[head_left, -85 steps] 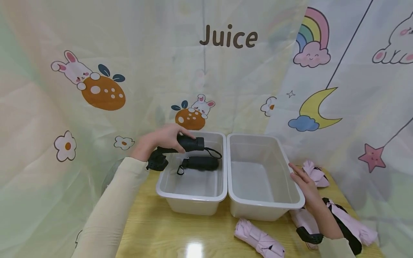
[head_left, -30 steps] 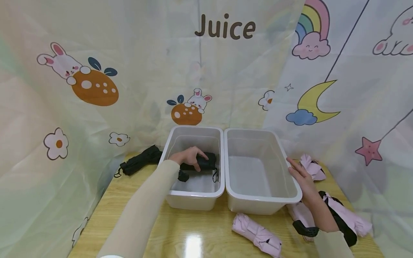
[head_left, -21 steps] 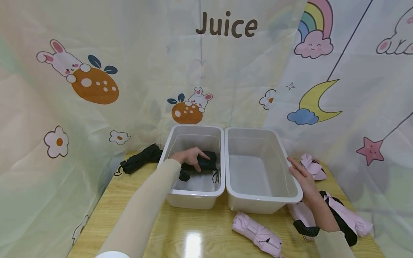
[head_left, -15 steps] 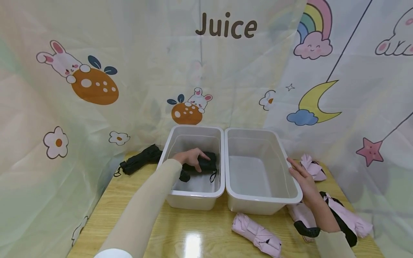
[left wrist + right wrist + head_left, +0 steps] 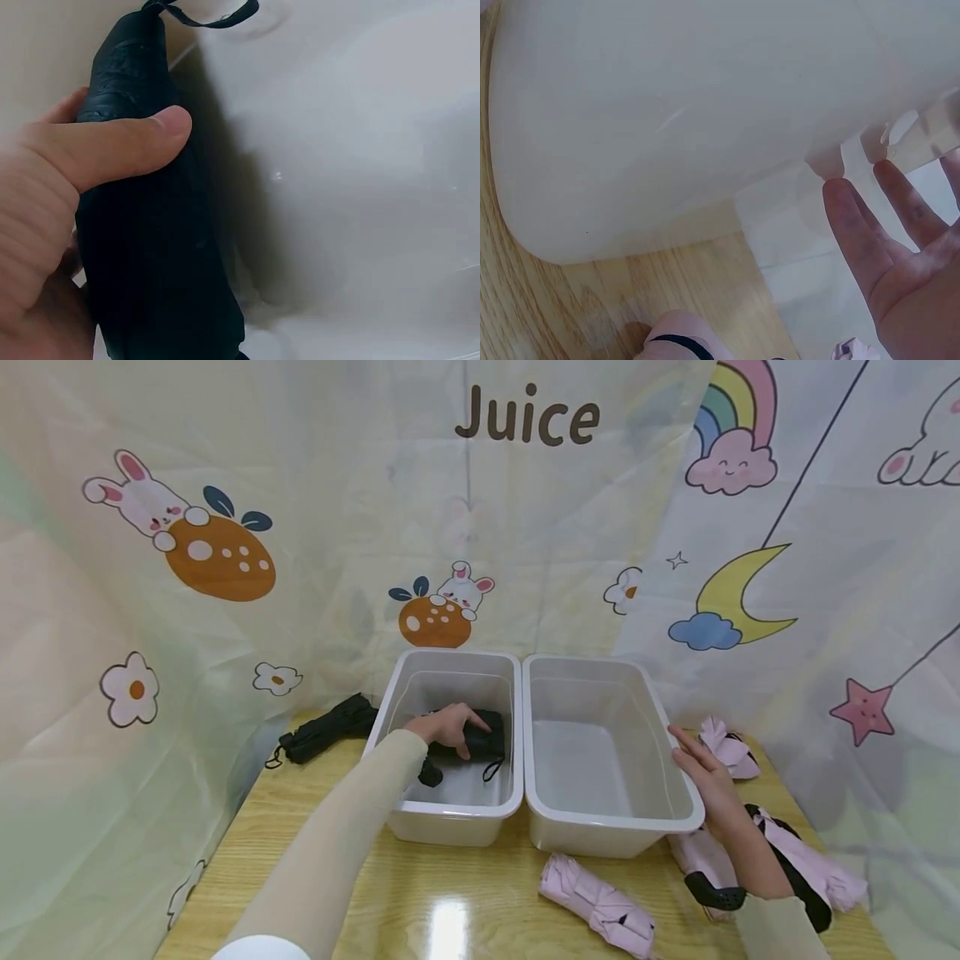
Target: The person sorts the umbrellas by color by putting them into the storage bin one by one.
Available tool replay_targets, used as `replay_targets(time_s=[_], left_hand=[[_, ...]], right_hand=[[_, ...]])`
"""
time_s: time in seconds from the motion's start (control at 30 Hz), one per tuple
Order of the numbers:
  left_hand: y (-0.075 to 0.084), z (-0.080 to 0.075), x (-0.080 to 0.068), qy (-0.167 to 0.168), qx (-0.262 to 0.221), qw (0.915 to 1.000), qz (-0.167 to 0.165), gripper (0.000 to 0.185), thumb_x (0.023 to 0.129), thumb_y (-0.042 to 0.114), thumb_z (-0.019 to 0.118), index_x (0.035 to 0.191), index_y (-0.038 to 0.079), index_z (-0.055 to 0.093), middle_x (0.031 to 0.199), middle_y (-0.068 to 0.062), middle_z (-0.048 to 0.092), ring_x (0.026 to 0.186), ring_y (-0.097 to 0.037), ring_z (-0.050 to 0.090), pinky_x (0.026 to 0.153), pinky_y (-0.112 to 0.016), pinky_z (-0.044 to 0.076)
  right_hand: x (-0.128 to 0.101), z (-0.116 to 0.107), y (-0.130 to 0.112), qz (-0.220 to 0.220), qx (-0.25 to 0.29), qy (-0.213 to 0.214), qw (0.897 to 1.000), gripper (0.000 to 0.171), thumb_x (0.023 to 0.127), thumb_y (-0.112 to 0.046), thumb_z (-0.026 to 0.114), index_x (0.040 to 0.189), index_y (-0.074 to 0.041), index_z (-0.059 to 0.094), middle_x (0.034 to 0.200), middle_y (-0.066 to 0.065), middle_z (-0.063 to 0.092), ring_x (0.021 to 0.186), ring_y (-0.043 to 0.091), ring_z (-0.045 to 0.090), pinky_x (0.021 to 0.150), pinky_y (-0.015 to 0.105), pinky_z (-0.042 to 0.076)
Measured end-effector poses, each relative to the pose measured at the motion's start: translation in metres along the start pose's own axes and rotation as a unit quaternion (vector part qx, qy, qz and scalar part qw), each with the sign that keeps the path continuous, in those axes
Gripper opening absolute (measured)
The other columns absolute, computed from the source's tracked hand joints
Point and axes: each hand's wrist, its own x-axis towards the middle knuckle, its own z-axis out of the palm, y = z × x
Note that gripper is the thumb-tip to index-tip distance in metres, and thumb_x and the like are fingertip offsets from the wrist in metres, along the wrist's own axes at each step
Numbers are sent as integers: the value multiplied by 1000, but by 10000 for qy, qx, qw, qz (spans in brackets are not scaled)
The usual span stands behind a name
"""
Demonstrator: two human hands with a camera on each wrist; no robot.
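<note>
Inside the left white bin (image 5: pixel 457 812), my left hand (image 5: pixel 448 728) grips a black folded umbrella (image 5: pixel 489 742) lying across the bin. The left wrist view shows my thumb laid over the dark umbrella (image 5: pixel 157 255), with its wrist strap (image 5: pixel 217 21) at the top. Whether a second umbrella lies under or behind it cannot be told. On the outer side of the right white bin (image 5: pixel 615 823), my right hand (image 5: pixel 708 781) rests with straight fingers. The right wrist view has those fingertips (image 5: pixel 838 187) touching the bin wall.
Left of the bins lies another black folded umbrella (image 5: pixel 330 731). A pink rolled umbrella (image 5: pixel 597 906) is on the wooden table (image 5: pixel 382 902) in front. More pink bundles (image 5: pixel 729 750) lie to the right, some partly behind my right arm. A printed curtain (image 5: pixel 337 527) hangs behind.
My left hand has come down from above the left bin with the black umbrella and now holds it inside. Over the last second it shifts slightly rightward. My right hand stays at the bin.
</note>
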Motion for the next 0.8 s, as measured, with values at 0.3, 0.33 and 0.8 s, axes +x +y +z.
replay_targets(time_s=[0.3, 0.33, 0.8], left_hand=[[-7, 3, 4, 190, -163, 9995, 172, 54, 77, -6, 78, 124, 17, 69, 117, -7, 60, 105, -21, 53, 75, -29, 50], [-7, 2, 4, 197, -182, 9995, 175, 53, 77, -7, 78, 124, 17, 69, 116, -7, 60, 105, -21, 53, 74, -28, 50], [4, -45, -11, 462, -1052, 9911, 675, 41, 84, -1, 72, 125, -1, 64, 123, -15, 63, 113, -27, 57, 88, -33, 50]], right_hand=[[1, -1, 2, -309, -82, -52, 9995, 55, 105, -26, 45, 155, -17, 26, 144, -6, 36, 107, 2, 55, 77, 24, 52], [1, -1, 2, -314, -59, -67, 9995, 55, 105, -26, 45, 155, -17, 26, 145, -6, 35, 108, 2, 55, 77, 24, 52], [0, -1, 0, -249, -207, -96, 9994, 56, 105, -26, 45, 156, -18, 24, 146, -4, 34, 106, 2, 56, 76, 26, 53]])
